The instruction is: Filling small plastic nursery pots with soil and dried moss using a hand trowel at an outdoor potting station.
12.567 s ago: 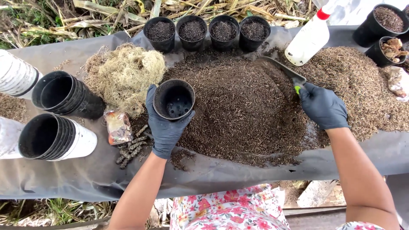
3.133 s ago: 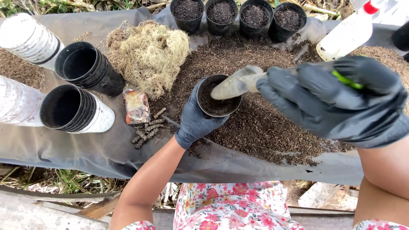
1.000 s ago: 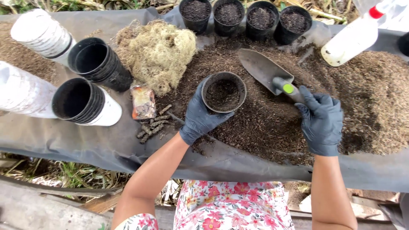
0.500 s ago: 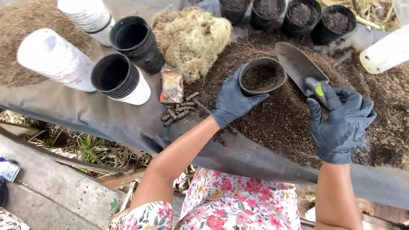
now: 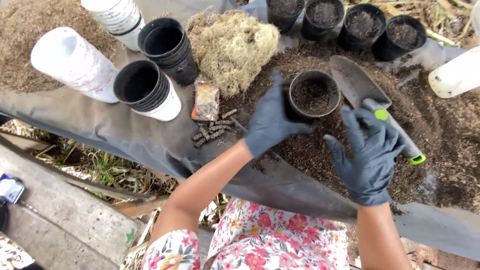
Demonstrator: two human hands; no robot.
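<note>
Head camera looks down: my left hand (image 5: pixel 272 122) wraps its fingers around the small black pot (image 5: pixel 311 95), held over the soil heap (image 5: pixel 320 150) on the worktop and only partly filled. My right hand (image 5: pixel 367 155) hovers with fingers spread, just off the trowel (image 5: pixel 372 107) lying on the soil. Four filled pots (image 5: pixel 345 22) stand behind; stacked empty pots (image 5: pixel 150 90) wait at left.

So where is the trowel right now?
In the head view, the trowel lies on the soil pile, right of the held black pot, with the open right hand over its handle.
</note>
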